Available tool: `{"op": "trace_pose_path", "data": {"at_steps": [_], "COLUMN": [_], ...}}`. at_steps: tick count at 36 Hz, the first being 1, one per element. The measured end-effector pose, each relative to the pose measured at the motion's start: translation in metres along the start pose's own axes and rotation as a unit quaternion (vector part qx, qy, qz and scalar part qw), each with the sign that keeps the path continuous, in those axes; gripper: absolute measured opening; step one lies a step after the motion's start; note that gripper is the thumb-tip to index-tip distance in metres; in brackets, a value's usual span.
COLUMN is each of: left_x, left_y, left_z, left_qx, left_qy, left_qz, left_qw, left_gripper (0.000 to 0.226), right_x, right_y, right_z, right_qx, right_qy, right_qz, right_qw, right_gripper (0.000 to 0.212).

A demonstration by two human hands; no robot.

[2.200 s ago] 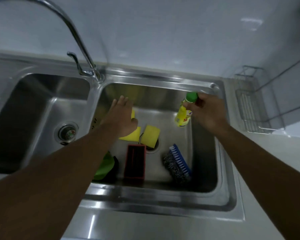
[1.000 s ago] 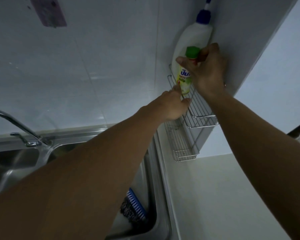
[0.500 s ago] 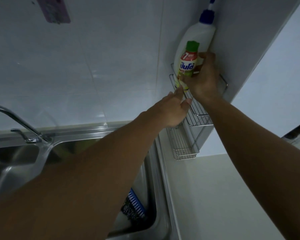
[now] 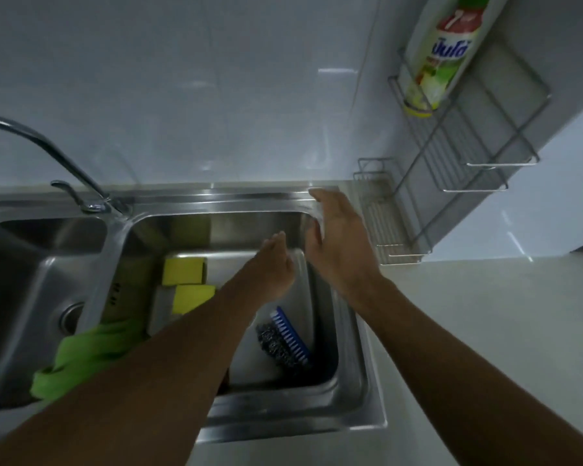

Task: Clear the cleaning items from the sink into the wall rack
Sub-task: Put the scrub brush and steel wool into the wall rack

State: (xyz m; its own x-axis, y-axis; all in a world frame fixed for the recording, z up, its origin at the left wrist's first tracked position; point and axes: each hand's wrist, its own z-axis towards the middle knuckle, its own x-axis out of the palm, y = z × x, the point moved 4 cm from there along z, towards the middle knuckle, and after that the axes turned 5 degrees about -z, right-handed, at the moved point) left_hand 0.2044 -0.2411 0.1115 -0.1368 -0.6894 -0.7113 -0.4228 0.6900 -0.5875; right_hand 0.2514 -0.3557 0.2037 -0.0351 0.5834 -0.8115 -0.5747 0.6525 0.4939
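Both hands hang empty over the right basin of the sink (image 4: 357,391), fingers loosely spread and closed on nothing. The right hand (image 4: 339,243) hovers above the basin's far right corner, its fingertips up by the rim, while the left hand (image 4: 276,267) sits just beside it, lower and nearer the basin's middle. The dish soap bottle (image 4: 440,62) already stands upright in the upper tier of the wall rack (image 4: 478,163), so what remains lies on the basin floor. Taking the blue scrub brush (image 4: 292,338) as the landmark: it lies toward the person from both hands, against the right-hand wall of the basin, its long axis running diagonally from the far left end to the near right end, bristles facing up and right. A steel scourer (image 4: 273,348) is pressed against its left flank, touching it. The right hand appears the nearer and the better placed, since it is on the same side as the brush and as the rack; reaching it would mean drawing back and dropping down along that diagonal. Well to the left of the brush lie two yellow sponges (image 4: 184,270), one behind the other, partly crossed by the left forearm, and nearer the person still, left of the brush, a green cloth (image 4: 88,354) is bunched over the divider between the basins. These seem to fall more naturally to the left hand. The rack's lower tier, right of the brush and above the surface (image 4: 485,314), stands bare.
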Motion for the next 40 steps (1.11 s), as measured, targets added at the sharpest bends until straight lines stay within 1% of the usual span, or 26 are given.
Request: {"op": "trace_pose_path", "data": {"at_steps": [3, 4, 5, 7, 9, 10, 12, 13, 14, 16, 18, 20, 22, 23, 26, 30, 33, 37, 38, 40], "left_x": [0.031, 0.042, 0.055, 0.075, 0.097, 0.108, 0.131, 0.139, 0.147, 0.155, 0.165, 0.172, 0.176, 0.178, 0.176, 0.171, 0.161, 0.142, 0.135, 0.12], "left_y": [0.045, 0.059, 0.072, 0.09, 0.108, 0.114, 0.125, 0.128, 0.133, 0.138, 0.142, 0.146, 0.146, 0.145, 0.139, 0.136, 0.138, 0.134, 0.129, 0.122], "left_z": [-0.011, -0.015, -0.018, -0.026, -0.031, -0.032, -0.032, -0.033, -0.032, -0.032, -0.032, -0.03, -0.027, -0.025, -0.022, -0.022, -0.024, -0.024, -0.023, -0.023], "left_qx": [-0.06, -0.063, -0.061, -0.062, -0.096, -0.094, -0.095, -0.099, -0.108, -0.136, -0.159, -0.181, -0.197, -0.201, -0.179, -0.185, -0.17, -0.136, -0.126, -0.116], "left_qy": [0.057, 0.071, 0.084, 0.103, 0.122, 0.129, 0.152, 0.165, 0.173, 0.179, 0.188, 0.19, 0.184, 0.18, 0.136, 0.089, 0.04, -0.013, -0.032, -0.071], "left_qz": [0.02, 0.023, 0.024, 0.028, 0.025, 0.024, 0.007, 0.002, 0.0, 0.006, -0.008, -0.033, -0.063, -0.081, -0.125, -0.198, -0.247, -0.295, -0.306, -0.304], "left_qw": [0.996, 0.995, 0.994, 0.992, 0.988, 0.987, 0.984, 0.981, 0.979, 0.974, 0.969, 0.964, 0.961, 0.96, 0.966, 0.958, 0.953, 0.946, 0.943, 0.943], "left_gripper": [0.066, 0.067, 0.066, 0.053, 0.041, 0.04, 0.048, 0.052, 0.051, 0.038, 0.034, 0.036, 0.031, 0.028, 0.013, 0.014, 0.01, 0.016, 0.017, 0.027], "right_x": [0.069, 0.09, 0.11, 0.145, 0.172, 0.184, 0.203, 0.212, 0.219, 0.23, 0.237, 0.244, 0.248, 0.25, 0.252, 0.251, 0.244, 0.23, 0.226, 0.214], "right_y": [-0.003, -0.006, -0.009, -0.018, -0.031, -0.038, -0.052, -0.061, -0.068, -0.079, -0.088, -0.096, -0.101, -0.103, -0.106, -0.108, -0.109, -0.104, -0.101, -0.096], "right_z": [-0.044, -0.059, -0.072, -0.094, -0.112, -0.12, -0.132, -0.138, -0.142, -0.149, -0.152, -0.154, -0.154, -0.154, -0.153, -0.153, -0.154, -0.146, -0.142, -0.136], "right_qx": [0.048, 0.06, 0.068, 0.083, 0.109, 0.124, 0.16, 0.186, 0.213, 0.248, 0.276, 0.288, 0.305, 0.314, 0.341, 0.369, 0.388, 0.391, 0.393, 0.399], "right_qy": [0.157, 0.197, 0.231, 0.288, 0.328, 0.347, 0.377, 0.387, 0.397, 0.412, 0.417, 0.417, 0.411, 0.401, 0.376, 0.339, 0.282, 0.23, 0.219, 0.191], "right_qz": [-0.013, -0.019, -0.026, -0.036, -0.05, -0.057, -0.062, -0.059, -0.057, -0.046, -0.032, -0.025, -0.006, 0.004, 0.044, 0.087, 0.124, 0.186, 0.209, 0.26], "right_qw": [0.986, 0.978, 0.97, 0.953, 0.937, 0.928, 0.91, 0.901, 0.891, 0.875, 0.865, 0.861, 0.859, 0.86, 0.861, 0.861, 0.869, 0.872, 0.868, 0.858], "right_gripper": [0.05, 0.05, 0.051, 0.051, 0.051, 0.052, 0.054, 0.052, 0.049, 0.047, 0.043, 0.036, 0.029, 0.027, 0.019, 0.02, 0.02, 0.03, 0.033, 0.037]}}
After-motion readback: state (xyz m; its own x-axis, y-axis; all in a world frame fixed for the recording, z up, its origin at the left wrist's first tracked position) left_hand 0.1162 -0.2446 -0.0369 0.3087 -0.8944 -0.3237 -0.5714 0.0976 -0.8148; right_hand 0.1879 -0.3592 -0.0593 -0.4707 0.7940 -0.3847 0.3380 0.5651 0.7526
